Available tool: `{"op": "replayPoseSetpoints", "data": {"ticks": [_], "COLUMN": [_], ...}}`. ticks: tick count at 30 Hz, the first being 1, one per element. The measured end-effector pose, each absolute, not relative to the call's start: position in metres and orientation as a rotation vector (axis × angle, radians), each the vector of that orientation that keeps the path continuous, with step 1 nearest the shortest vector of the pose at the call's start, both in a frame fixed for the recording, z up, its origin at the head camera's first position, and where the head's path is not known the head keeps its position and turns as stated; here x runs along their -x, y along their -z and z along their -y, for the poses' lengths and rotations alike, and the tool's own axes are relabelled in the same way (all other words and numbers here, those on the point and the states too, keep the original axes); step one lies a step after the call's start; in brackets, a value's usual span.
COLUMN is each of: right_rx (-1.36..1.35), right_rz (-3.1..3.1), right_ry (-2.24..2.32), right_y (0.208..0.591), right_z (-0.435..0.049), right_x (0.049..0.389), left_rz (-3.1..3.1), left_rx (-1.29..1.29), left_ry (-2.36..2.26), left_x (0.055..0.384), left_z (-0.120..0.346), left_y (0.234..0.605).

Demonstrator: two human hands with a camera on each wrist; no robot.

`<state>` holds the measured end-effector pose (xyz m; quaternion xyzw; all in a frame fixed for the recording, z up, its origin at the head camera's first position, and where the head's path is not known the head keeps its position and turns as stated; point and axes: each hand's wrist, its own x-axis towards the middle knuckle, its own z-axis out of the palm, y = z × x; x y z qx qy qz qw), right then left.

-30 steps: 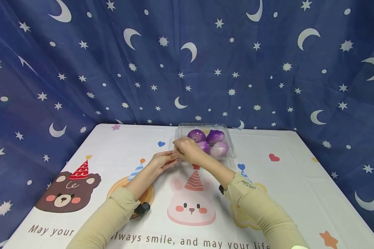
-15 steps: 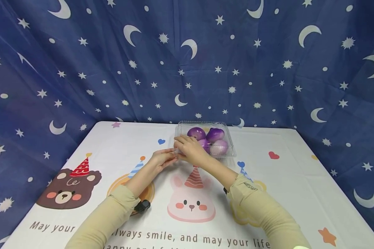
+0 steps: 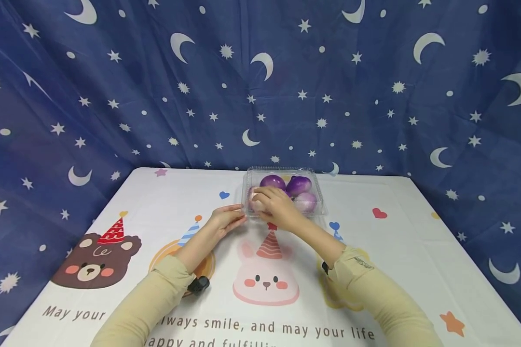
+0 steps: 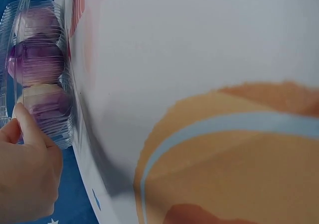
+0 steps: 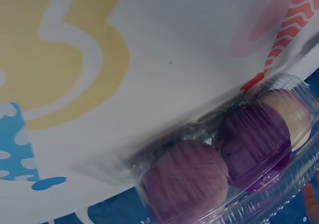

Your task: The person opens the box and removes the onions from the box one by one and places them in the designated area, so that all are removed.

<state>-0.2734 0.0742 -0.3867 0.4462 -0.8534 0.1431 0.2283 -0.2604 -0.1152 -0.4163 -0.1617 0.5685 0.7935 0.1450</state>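
A clear plastic clamshell box stands at the table's far edge, with several round purple-and-cream onion-like pieces inside. My left hand pinches the box's rim at its near left corner; the left wrist view has thumb and forefinger meeting there. Over the box's left front part lies my right hand, its fingers loosely bent and spread across the lid above the leftmost piece. Only a bit of that hand's fingers enters the right wrist view, beside the ribbed rim. The lid lies down over the pieces.
A white tablecloth printed with a bear, a rabbit and lettering covers the table. Directly behind the box hangs a dark blue curtain with moons and stars. A black device is strapped at the left wrist.
My right hand has moved right from the box's left corner onto the lid, uncovering the leftmost purple piece. The left hand has stayed at the corner.
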Motion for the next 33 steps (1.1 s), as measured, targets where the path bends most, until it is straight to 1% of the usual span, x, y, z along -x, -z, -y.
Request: {"op": "replayPoseSetpoints", "data": {"ticks": [10,18,33], "right_rx": [-1.168,-1.106,-0.976], "right_rz": [2.352,2.364,2.396], "right_ry": [-0.505,-0.573,-0.604], "right_y": [0.380,0.369,0.378], "right_z": [-0.091,-0.122,-0.166], "right_x": [0.268,0.254,0.246], "left_rz": [-1.651,-1.648,-1.625], "left_rx": [0.477,0.501,0.481], "left_ry": [-2.290,-2.249,-2.281], "left_x": [0.263,0.260,0.261], "left_z": [0.115,0.116,0.117], "left_y": [0.416,0.412,0.415]}}
